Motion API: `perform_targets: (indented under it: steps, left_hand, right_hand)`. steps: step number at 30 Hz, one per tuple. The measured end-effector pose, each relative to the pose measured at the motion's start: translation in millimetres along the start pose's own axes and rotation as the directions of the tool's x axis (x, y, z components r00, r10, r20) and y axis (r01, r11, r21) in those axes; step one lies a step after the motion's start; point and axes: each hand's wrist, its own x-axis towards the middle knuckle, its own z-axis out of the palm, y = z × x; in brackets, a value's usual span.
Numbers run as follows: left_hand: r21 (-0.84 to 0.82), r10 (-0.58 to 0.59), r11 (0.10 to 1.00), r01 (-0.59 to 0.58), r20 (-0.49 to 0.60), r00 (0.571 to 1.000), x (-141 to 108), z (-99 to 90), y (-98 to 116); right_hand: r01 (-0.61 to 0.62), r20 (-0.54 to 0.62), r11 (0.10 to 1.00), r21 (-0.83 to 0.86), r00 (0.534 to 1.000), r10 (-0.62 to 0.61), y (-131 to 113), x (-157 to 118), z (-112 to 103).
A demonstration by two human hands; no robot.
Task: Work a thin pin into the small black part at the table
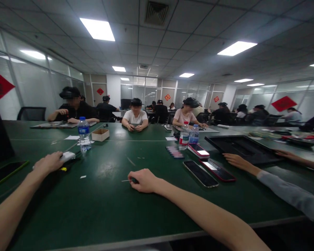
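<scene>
At the left edge of the frame a green-edged phone (8, 173) lies flat on the surface (99, 209). Right of it, the left hand (49, 163) is partly curled, its fingertips at a white device (68, 156); whether they grip it or just rest there, I cannot tell. A small yellow piece (64, 169) lies just below the device, and a bottle (84, 136) and an open box (100, 134) stand beyond. Near the centre, the right hand (145, 180) is closed on a thin tool (125, 181), which points left, well apart from the device. The step in hand looks like holding the tool ready; any use of it would call for a steady pinch and a controlled tip. Right of centre lie more phones (200, 173), and at the right a co-worker's hand (236, 161) touches a black tray (242, 145).
</scene>
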Motion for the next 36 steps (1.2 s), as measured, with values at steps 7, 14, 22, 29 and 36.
perform_targets:
  steps: [7,14,22,29,36]
  left_hand:
    - [0.002,0.111,0.994,-0.111,-0.032,0.993,-0.3,16.0,-9.2]
    - [0.031,0.17,0.985,-0.167,-0.174,0.97,1.0,23.6,-15.9]
    - [0.032,0.262,0.965,-0.262,-0.219,0.94,-3.8,18.3,5.7]
    - [0.096,0.285,0.957,-0.274,-0.127,0.95,-4.3,30.5,16.0]
    - [0.083,0.286,0.956,-0.281,-0.053,0.957,-4.3,21.8,20.5]
  right_hand:
    - [-0.006,0.004,1.0,0.028,1.0,0.006,0.5,1.5,-0.7]
    - [-0.022,0.026,0.999,0.025,0.999,0.021,-0.3,3.7,0.7]
    - [-0.014,0.027,0.999,0.033,1.0,0.013,-1.0,1.7,-1.1]
    - [-0.017,0.036,1.0,0.023,0.999,0.016,0.3,2.4,2.8]
    - [-0.015,0.028,1.0,0.022,1.0,0.014,-0.2,2.6,2.6]
